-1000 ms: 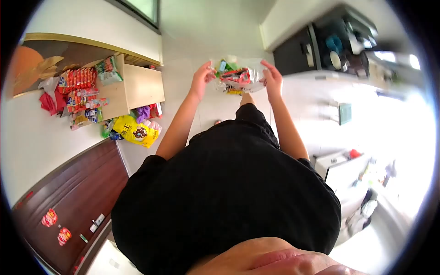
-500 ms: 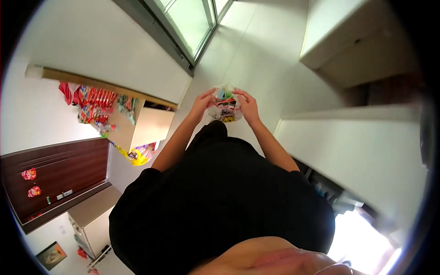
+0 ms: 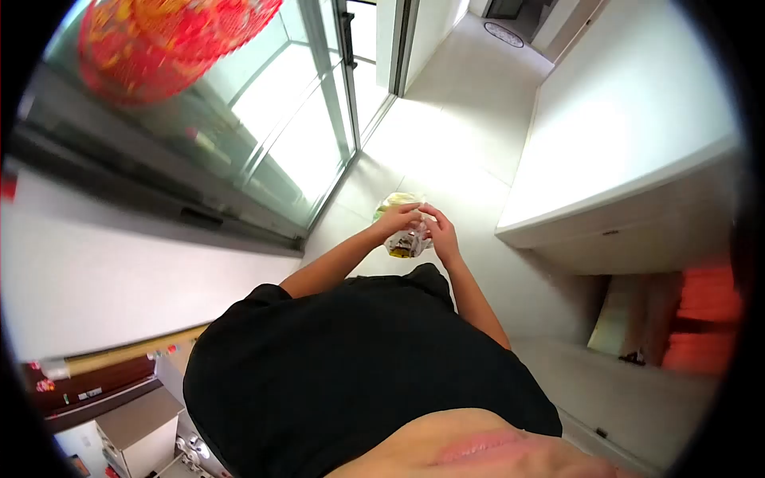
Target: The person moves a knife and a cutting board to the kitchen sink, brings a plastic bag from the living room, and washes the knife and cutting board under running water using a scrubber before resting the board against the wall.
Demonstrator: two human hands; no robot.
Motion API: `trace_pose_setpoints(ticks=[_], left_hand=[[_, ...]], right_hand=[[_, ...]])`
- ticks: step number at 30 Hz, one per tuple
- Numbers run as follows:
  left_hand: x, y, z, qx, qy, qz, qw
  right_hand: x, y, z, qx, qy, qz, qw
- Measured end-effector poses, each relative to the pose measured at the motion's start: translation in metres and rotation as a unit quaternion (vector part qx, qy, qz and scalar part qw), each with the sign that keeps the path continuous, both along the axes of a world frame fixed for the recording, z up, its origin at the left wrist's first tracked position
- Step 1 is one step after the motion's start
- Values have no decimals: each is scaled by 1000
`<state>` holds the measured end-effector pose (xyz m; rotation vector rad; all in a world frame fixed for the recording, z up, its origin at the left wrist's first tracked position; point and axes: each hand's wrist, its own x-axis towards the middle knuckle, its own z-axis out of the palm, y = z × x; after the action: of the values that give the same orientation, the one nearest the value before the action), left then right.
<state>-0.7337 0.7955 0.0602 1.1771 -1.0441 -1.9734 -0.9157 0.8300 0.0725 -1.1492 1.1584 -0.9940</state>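
Note:
A clear plastic bag (image 3: 405,244) hangs in front of my body, above the light tiled floor. Colourful wrappers show through it, including a yellow and dark one near the bottom. My left hand (image 3: 396,221) grips the bag's upper part from the left side, fingers bent around the plastic. On the right, my right hand (image 3: 441,232) pinches the plastic near the rim. The fingertips of both hands almost meet at the top. What exactly lies inside the bag is too small to make out.
A glass sliding door (image 3: 319,111) with a red paper decoration (image 3: 171,48) stands on the left. Along the right runs a white cabinet (image 3: 613,191), with red folded items (image 3: 705,311) in an open compartment. Far ahead, an oval mat (image 3: 504,34) lies on the floor.
I have moved forward along the floor, past the snack shelf, toward the glass door. My hands have come closer together, drawing the bag's top narrower.

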Motion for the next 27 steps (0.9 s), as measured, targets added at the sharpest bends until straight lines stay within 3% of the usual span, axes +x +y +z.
trace_pose_setpoints(ticks=[3, 6, 15, 17, 20, 27], left_hand=[[-25, -103, -7, -65, -13, -27, 997], [-30, -205, -12, -90, -20, 5, 996], [-17, -462, 3, -54, -116, 263, 956], [-3, -515, -8, -45, -96, 318, 942], [25, -600, 5, -8, 29, 372, 928], [85, -797, -29, -33, -59, 472, 879]], right_hand=[[-30, -107, -7, 4, -7, 41, 999], [-41, -230, -17, 32, -97, 126, 987], [-9, -552, 28, 120, -85, 294, 945], [3, -616, 22, 108, -100, 295, 944], [30, -714, 7, 76, -80, 306, 946], [110, -907, -22, -42, -36, 308, 950]])
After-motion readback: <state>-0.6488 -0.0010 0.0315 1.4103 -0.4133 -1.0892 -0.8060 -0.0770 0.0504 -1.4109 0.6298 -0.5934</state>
